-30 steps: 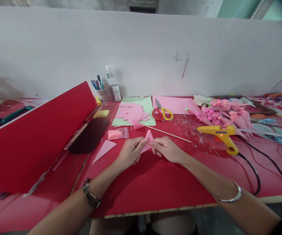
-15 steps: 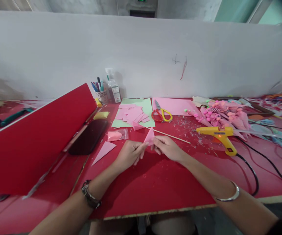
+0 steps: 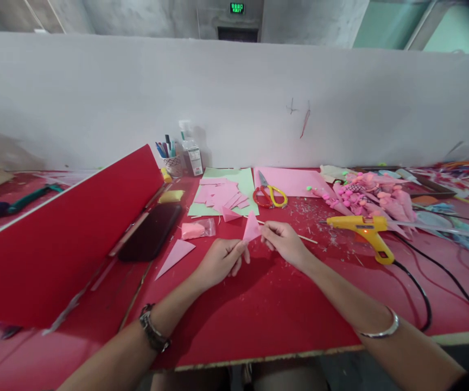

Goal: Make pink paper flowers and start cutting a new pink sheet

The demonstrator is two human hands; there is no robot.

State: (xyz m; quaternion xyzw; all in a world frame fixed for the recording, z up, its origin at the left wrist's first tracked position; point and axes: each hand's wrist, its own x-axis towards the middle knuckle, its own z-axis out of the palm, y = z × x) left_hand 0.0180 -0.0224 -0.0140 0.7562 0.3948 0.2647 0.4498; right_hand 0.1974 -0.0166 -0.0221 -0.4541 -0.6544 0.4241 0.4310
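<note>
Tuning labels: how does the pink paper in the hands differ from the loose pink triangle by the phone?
Support: the held pink paper is pinched by the left hand and right hand; the loose pink triangle lies on the red table.
Pose: the held pink paper's tip points up in view; the loose pink triangle's narrow tip points down-left.
Shared: both are pink and pointed.

Diffuse, moderate light leaves soft shadows on the red bench (image 3: 254, 326) beneath the left hand (image 3: 220, 258) and right hand (image 3: 286, 244). A pale sheen washes the bench's right side; the exit sign (image 3: 236, 8) glows green. Edges look stretched, the upper right corner black, fine detail soft.
</note>
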